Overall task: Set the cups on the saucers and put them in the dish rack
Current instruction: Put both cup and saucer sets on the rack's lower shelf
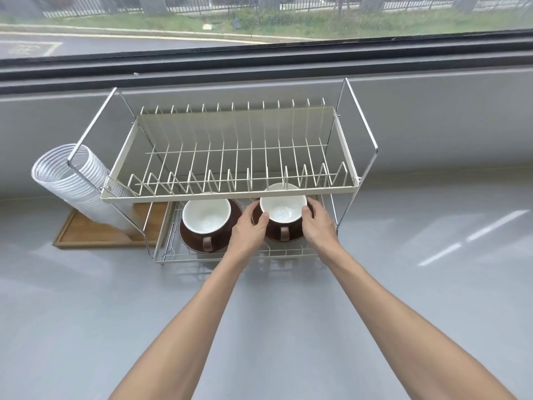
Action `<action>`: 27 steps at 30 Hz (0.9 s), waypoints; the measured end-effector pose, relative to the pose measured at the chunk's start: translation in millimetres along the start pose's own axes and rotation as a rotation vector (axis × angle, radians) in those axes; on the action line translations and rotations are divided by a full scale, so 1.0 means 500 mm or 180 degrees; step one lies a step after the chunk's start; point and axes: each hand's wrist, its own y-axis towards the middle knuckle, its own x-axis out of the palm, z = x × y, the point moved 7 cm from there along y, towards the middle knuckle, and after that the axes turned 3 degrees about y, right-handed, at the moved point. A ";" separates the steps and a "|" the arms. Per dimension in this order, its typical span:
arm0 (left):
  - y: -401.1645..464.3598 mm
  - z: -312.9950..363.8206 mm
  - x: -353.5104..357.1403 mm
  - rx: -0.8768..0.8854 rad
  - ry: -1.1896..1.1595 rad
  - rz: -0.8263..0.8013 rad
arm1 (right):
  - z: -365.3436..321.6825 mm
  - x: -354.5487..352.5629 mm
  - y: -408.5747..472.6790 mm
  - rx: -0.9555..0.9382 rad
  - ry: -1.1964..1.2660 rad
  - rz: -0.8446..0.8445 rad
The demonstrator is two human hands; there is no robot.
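A two-tier wire dish rack (230, 194) stands on a grey counter. On its lower shelf sit two brown cups with white insides, each on a brown saucer. The left cup (206, 219) rests on its saucer (187, 241) with the handle facing me. The right cup (283, 210) sits on its saucer (277, 236), partly under the upper tier's front rail. My left hand (249, 226) grips the left side of the right cup and saucer. My right hand (318, 223) grips the right side.
The upper tier with its cream plate dividers (230, 157) holds nothing. A white ribbed hose (72, 180) leans at the rack's left over a wooden tray (86, 235). A window ledge (259, 67) runs behind the rack. Grey counter (259, 313) spreads in front.
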 end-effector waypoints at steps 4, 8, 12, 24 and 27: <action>-0.005 -0.001 0.002 0.0016 -0.0111 -0.0008 | 0.005 -0.006 -0.013 0.0032 0.0003 0.0039; -0.013 -0.007 0.002 -0.0057 -0.0115 -0.0012 | 0.014 -0.009 -0.022 0.0105 0.0010 0.0029; -0.024 0.003 -0.003 -0.0063 0.0264 -0.0178 | 0.010 -0.008 -0.033 0.0151 -0.0157 -0.0129; -0.092 0.011 -0.089 0.0537 0.2430 -0.0610 | -0.104 -0.005 -0.131 -0.0626 -0.2015 -0.0665; -0.117 0.016 -0.107 0.0703 0.2982 -0.0816 | -0.132 0.031 -0.158 -0.0908 -0.2247 -0.0947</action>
